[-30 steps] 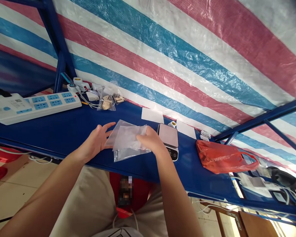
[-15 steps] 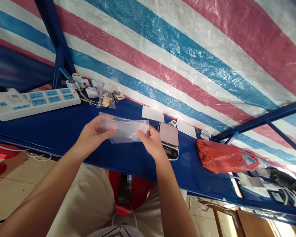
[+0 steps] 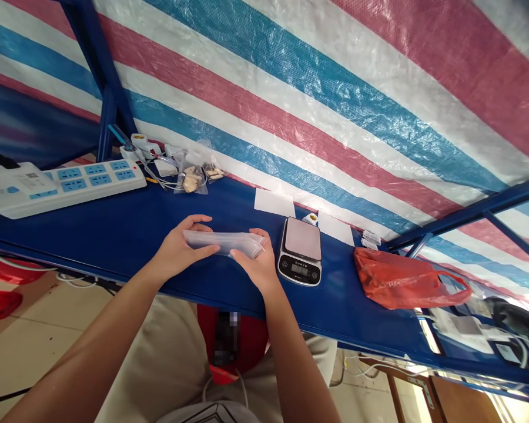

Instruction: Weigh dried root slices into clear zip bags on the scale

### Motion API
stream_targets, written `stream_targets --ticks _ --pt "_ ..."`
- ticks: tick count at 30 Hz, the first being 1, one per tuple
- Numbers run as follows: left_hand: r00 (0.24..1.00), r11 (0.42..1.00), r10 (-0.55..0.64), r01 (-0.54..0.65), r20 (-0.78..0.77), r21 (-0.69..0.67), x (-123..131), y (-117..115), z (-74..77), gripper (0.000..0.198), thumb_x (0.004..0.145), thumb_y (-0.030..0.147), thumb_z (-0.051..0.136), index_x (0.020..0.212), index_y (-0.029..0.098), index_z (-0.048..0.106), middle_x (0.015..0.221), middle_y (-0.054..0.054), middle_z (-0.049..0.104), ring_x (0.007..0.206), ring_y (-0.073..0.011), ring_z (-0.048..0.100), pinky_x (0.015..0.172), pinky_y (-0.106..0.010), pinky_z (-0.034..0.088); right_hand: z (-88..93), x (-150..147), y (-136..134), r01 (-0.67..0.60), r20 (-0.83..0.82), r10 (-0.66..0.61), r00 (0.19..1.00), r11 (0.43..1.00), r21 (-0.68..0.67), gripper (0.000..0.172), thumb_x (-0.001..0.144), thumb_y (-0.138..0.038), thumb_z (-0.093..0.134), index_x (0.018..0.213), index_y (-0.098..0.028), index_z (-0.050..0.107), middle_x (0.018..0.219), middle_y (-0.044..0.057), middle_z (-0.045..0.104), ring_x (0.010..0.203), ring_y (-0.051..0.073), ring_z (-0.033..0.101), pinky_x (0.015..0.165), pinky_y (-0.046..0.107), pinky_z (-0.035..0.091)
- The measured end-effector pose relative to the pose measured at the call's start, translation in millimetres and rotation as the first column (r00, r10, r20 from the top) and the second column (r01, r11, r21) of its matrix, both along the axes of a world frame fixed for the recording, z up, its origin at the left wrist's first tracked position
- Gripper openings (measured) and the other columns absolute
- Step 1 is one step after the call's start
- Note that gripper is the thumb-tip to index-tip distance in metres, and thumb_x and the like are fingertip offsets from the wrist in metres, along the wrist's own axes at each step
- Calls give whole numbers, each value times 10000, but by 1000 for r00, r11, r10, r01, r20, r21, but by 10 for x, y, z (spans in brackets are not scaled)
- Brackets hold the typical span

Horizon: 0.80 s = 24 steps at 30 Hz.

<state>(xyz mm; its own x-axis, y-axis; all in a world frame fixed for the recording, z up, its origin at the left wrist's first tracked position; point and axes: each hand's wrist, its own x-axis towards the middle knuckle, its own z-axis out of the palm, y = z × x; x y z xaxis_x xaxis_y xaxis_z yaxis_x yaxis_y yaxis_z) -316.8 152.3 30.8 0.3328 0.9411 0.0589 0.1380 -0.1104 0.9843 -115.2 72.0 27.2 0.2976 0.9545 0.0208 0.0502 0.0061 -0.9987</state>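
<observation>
Both hands hold a stack of clear plastic bags (image 3: pixel 224 241) edge-on, a little above the blue table (image 3: pixel 114 235). My left hand (image 3: pixel 181 251) pinches the stack's left end between thumb and fingers. My right hand (image 3: pixel 254 265) grips the right end, fingers curled round it. A small digital scale (image 3: pixel 300 251) with a bare metal plate sits just right of my right hand.
A white power strip (image 3: pixel 66 187) lies at the far left. Small bags with pale pieces (image 3: pixel 194 176) and cables lie at the back. Two white paper slips (image 3: pixel 274 202) rest behind the scale. A red plastic bag (image 3: pixel 401 282) lies to the right. A striped tarp (image 3: pixel 335 94) forms the back wall.
The bags lay loosely spread under my right hand a second ago. Both hands have since lifted them, gathered them into a narrow stack and turned it edge-on.
</observation>
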Motion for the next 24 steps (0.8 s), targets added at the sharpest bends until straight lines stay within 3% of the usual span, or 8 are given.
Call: stream_targets --ticks 5,9,13,16,20,24 --pt "998 1000 24 -23 53 -19 89 22 -34 813 584 473 942 1301 273 614 1020 -44 700 820 -211 684 676 -273 561 -45 41 -6 -2 -38 3 999 1000 23 626 731 -249 783 1270 -278 467 1051 -1 660 868 168 674 724 287 573" --pt "997 1000 -13 15 72 -24 108 41 -45 745 585 460 945 1241 264 651 980 -39 705 845 -221 692 717 -288 576 -28 40 -9 17 -37 -17 999 1000 -6 530 694 -176 685 1181 -273 502 930 -41 635 758 145 628 662 268 534" --pt "997 996 -37 42 71 -75 129 65 -17 639 558 476 951 1110 251 722 900 -27 725 746 -206 682 634 -274 559 -3 68 -13 39 -88 -39 995 999 -4 448 680 -168 619 1108 -260 524 876 -58 606 722 133 583 660 267 504" --pt "998 989 -63 66 30 -132 117 83 5 555 523 485 963 978 229 774 854 -40 749 732 -229 692 619 -294 568 -11 108 -25 41 -130 -40 991 999 4 400 701 -170 613 1086 -252 544 899 -48 615 771 137 602 697 267 508" --pt "995 975 -100 104 27 -197 78 94 4 502 549 483 963 946 221 802 900 -68 794 827 -275 736 693 -329 604 -72 126 -18 106 -152 -104 983 994 -1 430 753 -252 668 1176 -250 591 1040 2 693 927 180 676 810 309 539" --pt "997 966 -48 61 57 -252 94 189 -7 563 594 515 942 1053 230 785 1015 -78 813 901 -292 756 720 -340 618 -107 157 69 166 2 -166 986 986 10 460 863 -371 641 1300 -230 602 1144 64 718 1062 220 695 913 356 546"
